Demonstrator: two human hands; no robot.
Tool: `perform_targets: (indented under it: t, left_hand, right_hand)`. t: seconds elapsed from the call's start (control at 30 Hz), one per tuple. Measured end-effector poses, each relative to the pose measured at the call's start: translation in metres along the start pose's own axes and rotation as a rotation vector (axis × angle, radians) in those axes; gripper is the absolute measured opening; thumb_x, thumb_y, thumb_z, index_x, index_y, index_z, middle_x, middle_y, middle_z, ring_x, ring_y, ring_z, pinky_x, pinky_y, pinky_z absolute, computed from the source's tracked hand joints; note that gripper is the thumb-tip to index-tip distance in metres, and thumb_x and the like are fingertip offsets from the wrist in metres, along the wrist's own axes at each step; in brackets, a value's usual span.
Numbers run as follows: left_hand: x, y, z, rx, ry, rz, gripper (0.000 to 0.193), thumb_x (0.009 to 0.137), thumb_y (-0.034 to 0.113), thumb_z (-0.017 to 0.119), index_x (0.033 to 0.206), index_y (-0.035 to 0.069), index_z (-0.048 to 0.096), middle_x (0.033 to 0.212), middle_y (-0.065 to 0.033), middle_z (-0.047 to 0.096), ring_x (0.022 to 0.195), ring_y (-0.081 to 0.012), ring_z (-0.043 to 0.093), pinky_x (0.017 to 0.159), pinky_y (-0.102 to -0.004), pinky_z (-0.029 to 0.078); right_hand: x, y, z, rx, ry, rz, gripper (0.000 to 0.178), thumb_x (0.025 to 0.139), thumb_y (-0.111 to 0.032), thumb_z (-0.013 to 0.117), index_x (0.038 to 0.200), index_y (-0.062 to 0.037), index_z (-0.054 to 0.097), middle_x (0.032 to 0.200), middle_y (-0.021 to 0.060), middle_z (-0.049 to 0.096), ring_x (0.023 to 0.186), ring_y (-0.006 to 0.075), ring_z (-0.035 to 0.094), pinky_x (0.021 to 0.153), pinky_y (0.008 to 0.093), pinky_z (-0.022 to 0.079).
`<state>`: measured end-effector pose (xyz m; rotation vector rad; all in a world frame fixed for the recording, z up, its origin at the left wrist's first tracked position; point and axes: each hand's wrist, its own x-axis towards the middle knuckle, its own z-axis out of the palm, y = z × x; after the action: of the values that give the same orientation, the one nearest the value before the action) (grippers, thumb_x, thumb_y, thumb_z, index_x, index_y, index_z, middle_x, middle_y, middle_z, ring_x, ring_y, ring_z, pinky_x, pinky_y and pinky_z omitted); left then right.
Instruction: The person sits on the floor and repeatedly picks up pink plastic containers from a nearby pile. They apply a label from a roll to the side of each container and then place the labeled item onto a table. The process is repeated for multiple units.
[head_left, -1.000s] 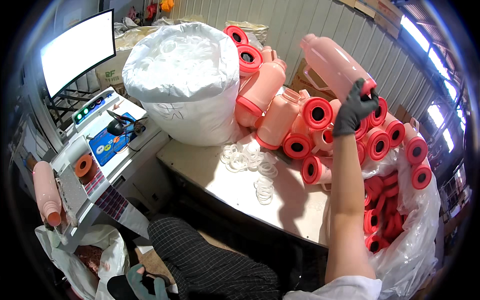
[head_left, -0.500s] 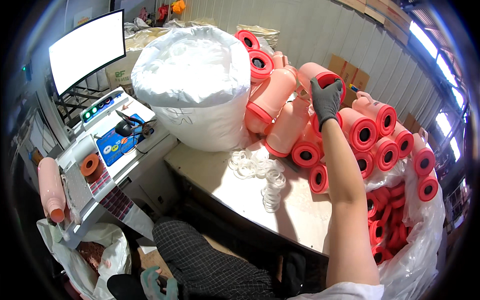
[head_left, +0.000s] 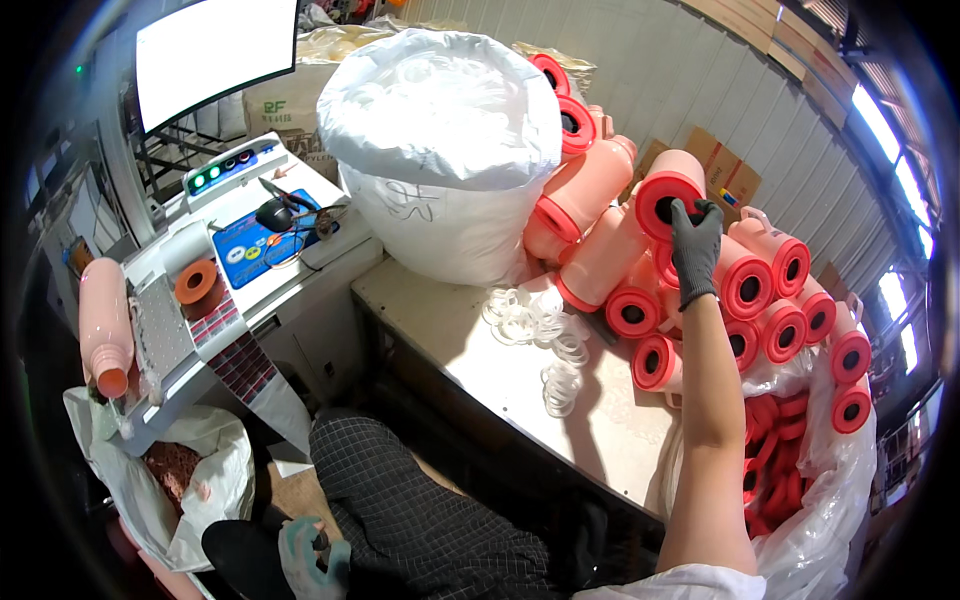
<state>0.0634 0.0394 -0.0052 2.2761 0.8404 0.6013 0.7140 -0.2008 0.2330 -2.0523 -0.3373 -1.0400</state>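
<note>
My right hand (head_left: 697,245), in a dark grey glove, reaches out over the pile at the right. Its curled fingers grip the red end of a pink plastic bottle (head_left: 683,164), near a dark round opening. That bottle lies tilted on top, its red end facing me. Around it are other pink bottles (head_left: 592,185) with red ends, several showing black centres. Low in the view is a pale teal, glove-like shape (head_left: 312,560) beside my checked trousers. It looks like my left hand with bent fingers; whether it holds anything is unclear.
A big white sack (head_left: 430,225) full of white rings stands on the table (head_left: 470,380). Loose white rings (head_left: 520,318) lie before it. At left, a white machine (head_left: 290,270) carries tools and a pink bottle (head_left: 104,325). A plastic bag (head_left: 830,490) holds red parts at right.
My right hand has turned the pink bottle, so its red end faces me more squarely, and has shifted to the end's lower right. The whole view has swung a little left.
</note>
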Motion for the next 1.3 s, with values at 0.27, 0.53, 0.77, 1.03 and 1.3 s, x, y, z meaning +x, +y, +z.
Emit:
perform_targets:
  t: [0.27,0.53,0.77,1.03,1.3]
  left_hand:
    - [0.009,0.01,-0.002,0.026,0.162,0.265,0.033,0.084,0.004,0.066,0.115,0.002,0.057,0.105,-0.0178,0.062,0.092,-0.038,0.058,0.083,-0.0477,0.048]
    - [0.006,0.019,-0.01,0.012,0.134,0.115,0.029,0.085,0.01,0.067,0.111,0.001,0.058,0.105,-0.0174,0.061,0.092,-0.0359,0.058,0.086,-0.0462,0.048]
    - [0.013,0.025,0.007,-0.041,0.128,0.103,0.029,0.087,0.009,0.07,0.112,0.001,0.059,0.103,-0.0174,0.061,0.092,-0.0344,0.06,0.086,-0.0457,0.049]
    - [0.002,-0.005,-0.003,0.156,0.199,0.129,0.044,0.083,0.018,0.083,0.121,0.008,0.063,0.117,-0.0131,0.063,0.107,-0.0332,0.063,0.09,-0.0483,0.05]
    - [-0.061,-0.09,-0.074,0.311,0.829,-0.206,0.041,0.083,0.01,0.078,0.12,0.004,0.06,0.119,-0.0179,0.062,0.108,-0.0376,0.061,0.096,-0.0461,0.049]
  right_hand:
    - [-0.025,0.013,0.0,-0.074,0.01,-0.19,0.059,0.089,-0.04,0.079,0.125,0.003,0.059,0.113,0.0172,0.064,0.104,0.0293,0.066,0.094,0.0413,0.052]
    - [-0.006,-0.009,0.012,-0.653,-0.141,-0.461,0.072,0.084,-0.037,0.078,0.146,-0.012,0.052,0.136,0.017,0.058,0.121,0.0368,0.062,0.097,0.0482,0.053]
    - [-0.004,0.001,0.01,-0.639,-0.16,-0.425,0.062,0.085,-0.035,0.078,0.138,-0.0106,0.057,0.132,0.0164,0.061,0.119,0.0364,0.062,0.098,0.0481,0.052]
    - [-0.118,-0.052,0.026,0.155,-0.308,-0.612,0.046,0.096,-0.016,0.072,0.138,-0.0002,0.06,0.135,0.0193,0.064,0.125,0.0339,0.061,0.109,0.044,0.047]
    - [-0.393,-0.155,-0.001,0.447,-1.104,-0.916,0.049,0.09,-0.008,0.072,0.136,0.0011,0.058,0.132,0.0217,0.061,0.121,0.04,0.06,0.107,0.0467,0.047]
